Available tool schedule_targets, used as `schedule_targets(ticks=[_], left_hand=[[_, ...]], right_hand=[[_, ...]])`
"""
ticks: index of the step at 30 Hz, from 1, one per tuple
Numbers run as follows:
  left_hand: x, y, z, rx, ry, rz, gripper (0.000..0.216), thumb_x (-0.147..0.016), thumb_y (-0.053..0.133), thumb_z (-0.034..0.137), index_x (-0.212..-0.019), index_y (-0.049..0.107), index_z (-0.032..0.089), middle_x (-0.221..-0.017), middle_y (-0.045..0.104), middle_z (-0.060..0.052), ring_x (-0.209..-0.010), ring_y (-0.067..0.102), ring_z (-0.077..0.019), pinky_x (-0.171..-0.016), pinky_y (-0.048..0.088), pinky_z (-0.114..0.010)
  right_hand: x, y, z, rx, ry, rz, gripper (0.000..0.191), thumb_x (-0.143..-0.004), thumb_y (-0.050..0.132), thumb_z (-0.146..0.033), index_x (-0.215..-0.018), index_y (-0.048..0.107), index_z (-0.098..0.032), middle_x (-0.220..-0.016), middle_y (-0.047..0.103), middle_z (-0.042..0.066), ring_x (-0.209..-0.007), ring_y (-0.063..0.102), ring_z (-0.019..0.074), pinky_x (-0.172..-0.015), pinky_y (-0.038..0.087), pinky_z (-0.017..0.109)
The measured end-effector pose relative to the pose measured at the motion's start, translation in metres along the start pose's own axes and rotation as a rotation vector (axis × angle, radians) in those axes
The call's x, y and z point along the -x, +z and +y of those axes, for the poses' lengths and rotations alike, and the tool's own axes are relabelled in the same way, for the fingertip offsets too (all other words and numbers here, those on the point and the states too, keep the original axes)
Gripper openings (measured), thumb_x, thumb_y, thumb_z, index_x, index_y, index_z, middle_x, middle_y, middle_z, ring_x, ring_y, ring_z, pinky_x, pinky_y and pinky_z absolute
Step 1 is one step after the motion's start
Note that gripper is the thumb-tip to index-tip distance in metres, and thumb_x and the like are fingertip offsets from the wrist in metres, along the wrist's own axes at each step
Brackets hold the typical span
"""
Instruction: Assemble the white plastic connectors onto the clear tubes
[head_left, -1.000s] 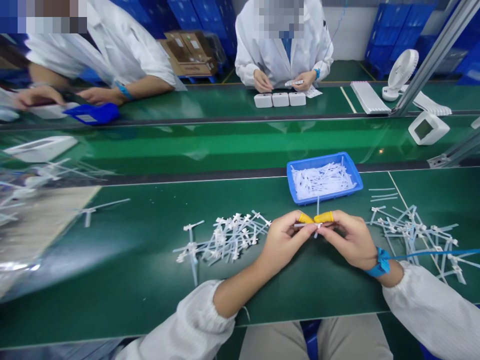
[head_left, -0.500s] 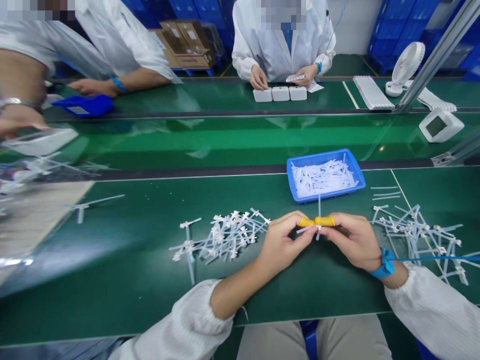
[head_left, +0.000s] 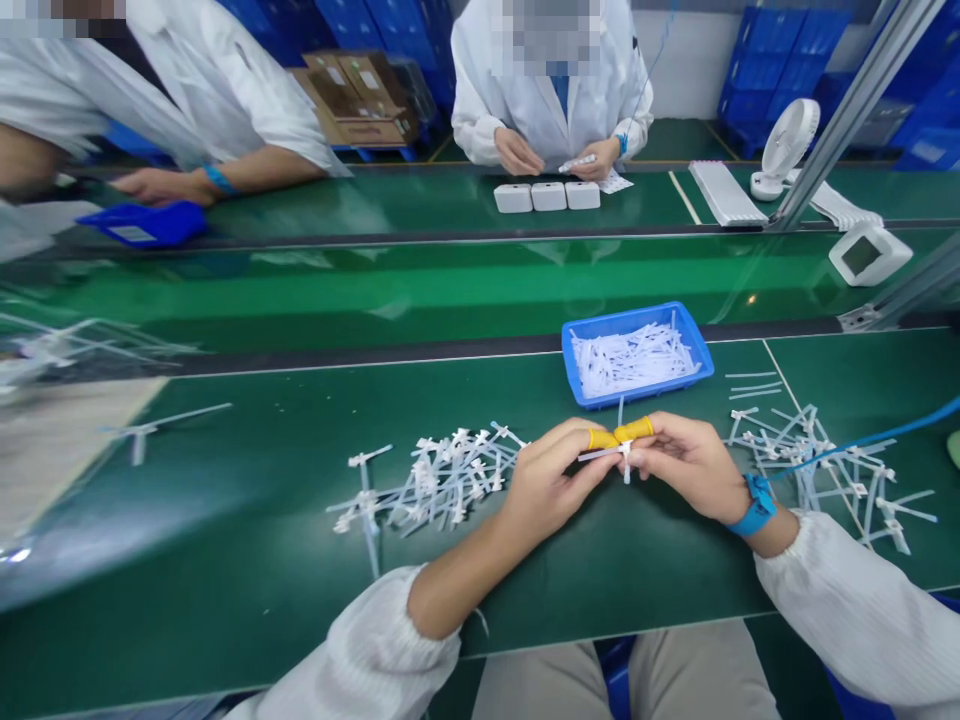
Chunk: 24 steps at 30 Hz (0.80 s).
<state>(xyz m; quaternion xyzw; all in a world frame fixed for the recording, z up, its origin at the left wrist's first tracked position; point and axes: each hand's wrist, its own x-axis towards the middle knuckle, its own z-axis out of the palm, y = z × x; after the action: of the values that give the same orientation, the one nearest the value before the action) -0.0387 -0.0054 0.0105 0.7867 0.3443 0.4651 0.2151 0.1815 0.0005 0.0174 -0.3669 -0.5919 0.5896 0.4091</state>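
Note:
Between my fingertips is a small white connector with thin tubes (head_left: 626,450), one tube pointing up, one left and a short one down. My left hand (head_left: 551,475) pinches it from the left, and my right hand (head_left: 686,462) pinches it from the right. Yellow finger cots cover both index fingers, which meet above the connector. Left of my hands lies a pile of similar tube-and-connector pieces (head_left: 442,475). Another such pile (head_left: 825,460) lies to the right, past my wrist with its blue strap. A blue tray (head_left: 571,375) of short white tubes stands just beyond my hands.
Three loose tubes (head_left: 754,384) lie right of the tray. A single branched piece (head_left: 150,428) is at the left, near a pale board (head_left: 67,440). Across the green channel, a co-worker's hands (head_left: 592,160) are above three white boxes (head_left: 549,196). A blue cord runs from my right wrist.
My right hand has tilted slightly and its finger has shifted on the connector, which shows more now. The left co-worker's near hand has pulled back. The whole view has shifted a little.

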Motion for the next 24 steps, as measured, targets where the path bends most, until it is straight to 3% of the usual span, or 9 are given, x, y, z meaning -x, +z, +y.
schedule_targets(ticks=[7,11,16,24], left_hand=[[0.004,0.000,0.001,-0.045,0.148,0.030,0.006,-0.106,0.068,0.019,-0.105,0.074,0.021,-0.099,0.079,-0.007,-0.087,0.075,-0.0163,-0.080,0.061,-0.026],[0.004,-0.001,0.003,0.015,0.041,0.052,0.009,-0.105,0.071,0.026,-0.100,0.075,0.020,-0.093,0.078,-0.007,-0.082,0.074,-0.0181,-0.077,0.061,-0.028],[0.003,0.003,0.005,0.065,-0.145,0.073,0.017,-0.105,0.070,0.032,-0.095,0.075,0.019,-0.089,0.078,-0.006,-0.081,0.074,-0.0184,-0.078,0.060,-0.028],[0.004,0.008,0.010,0.157,-0.331,0.054,0.020,-0.104,0.072,0.033,-0.091,0.077,0.019,-0.085,0.078,-0.005,-0.075,0.072,-0.0166,-0.073,0.059,-0.027]], right_hand=[[-0.003,0.000,-0.006,-0.186,0.093,-0.112,0.038,-0.095,0.081,-0.054,-0.096,0.077,-0.017,-0.074,0.078,0.004,-0.062,0.068,0.0141,-0.055,0.051,0.024],[-0.001,0.000,-0.002,-0.105,0.105,-0.085,0.040,-0.099,0.075,-0.057,-0.091,0.075,-0.017,-0.070,0.074,0.003,-0.057,0.062,0.0119,-0.052,0.047,0.023],[-0.001,0.004,0.000,-0.091,0.052,0.072,0.034,-0.094,0.082,-0.050,-0.106,0.077,-0.019,-0.089,0.079,0.005,-0.075,0.074,0.0170,-0.063,0.058,0.026],[-0.004,0.005,0.001,-0.220,0.128,0.010,0.036,-0.092,0.085,-0.051,-0.102,0.074,-0.018,-0.085,0.081,0.006,-0.070,0.075,0.0168,-0.069,0.063,0.030]])
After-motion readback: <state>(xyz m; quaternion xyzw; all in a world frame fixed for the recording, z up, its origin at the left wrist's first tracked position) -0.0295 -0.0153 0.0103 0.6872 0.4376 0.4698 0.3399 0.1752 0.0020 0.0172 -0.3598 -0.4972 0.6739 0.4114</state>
